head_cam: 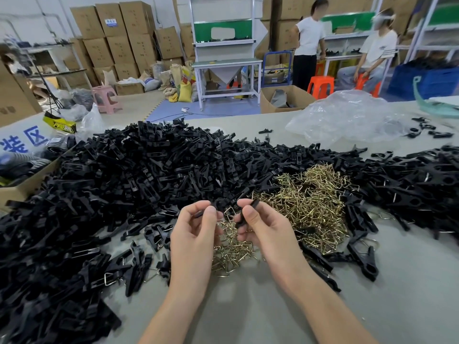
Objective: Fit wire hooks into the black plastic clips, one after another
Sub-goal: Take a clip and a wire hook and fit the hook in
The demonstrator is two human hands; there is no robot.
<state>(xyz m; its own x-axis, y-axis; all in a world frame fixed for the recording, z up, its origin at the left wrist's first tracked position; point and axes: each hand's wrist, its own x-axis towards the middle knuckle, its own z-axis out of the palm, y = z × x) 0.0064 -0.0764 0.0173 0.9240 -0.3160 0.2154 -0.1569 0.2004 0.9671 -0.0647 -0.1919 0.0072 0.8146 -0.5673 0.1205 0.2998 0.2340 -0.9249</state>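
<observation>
A big heap of black plastic clips (139, 175) covers the left and middle of the table. A mound of brass-coloured wire hooks (308, 202) lies right of centre, and more hooks (232, 252) spread under my hands. My right hand (263, 229) pinches one black clip (244, 214) between thumb and fingers, held above the hooks. My left hand (196, 232) has its fingers curled around a small black piece (218, 203) close to that clip. Whether a wire hook sits between the two hands is unclear.
Clips with hooks fitted (362, 256) lie at the right, with another black pile (422, 180) beyond. A crumpled clear plastic bag (347, 117) sits at the far right, a cardboard box (22, 184) at the left edge. Two people stand and sit behind, among stacked cartons.
</observation>
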